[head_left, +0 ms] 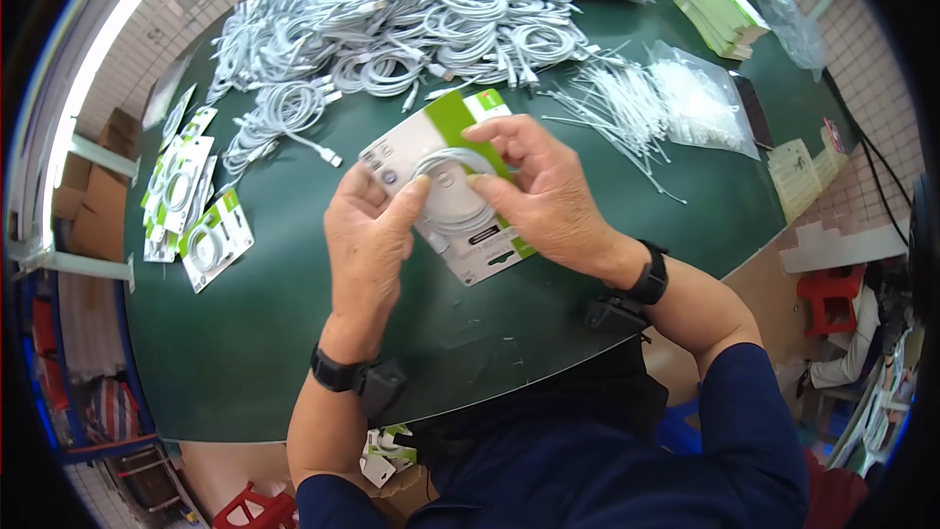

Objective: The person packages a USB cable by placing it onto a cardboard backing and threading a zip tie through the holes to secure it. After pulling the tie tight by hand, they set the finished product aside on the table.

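Observation:
Above the middle of the table, a green and white packaging card [483, 257] is held at a tilt between both hands. A coiled white cable [455, 219] lies against its face. My left hand [367, 230] grips the card's left edge, its thumb pressing on the coil. From the other side my right hand [548, 191] has its thumb on the coil and its curled fingers at the card's green upper part. How the cable is fixed to the card is hidden under the thumbs. Both wrists wear black straps with small boxes.
A big heap of coiled white cables [392, 15] covers the table's far side. Loose white cable ties [622, 103] and a clear bag of them [700, 98] lie right. Stacked green-white cards [720, 15] stand far right. Several carded cables [181, 191] lie left on the green table [264, 353].

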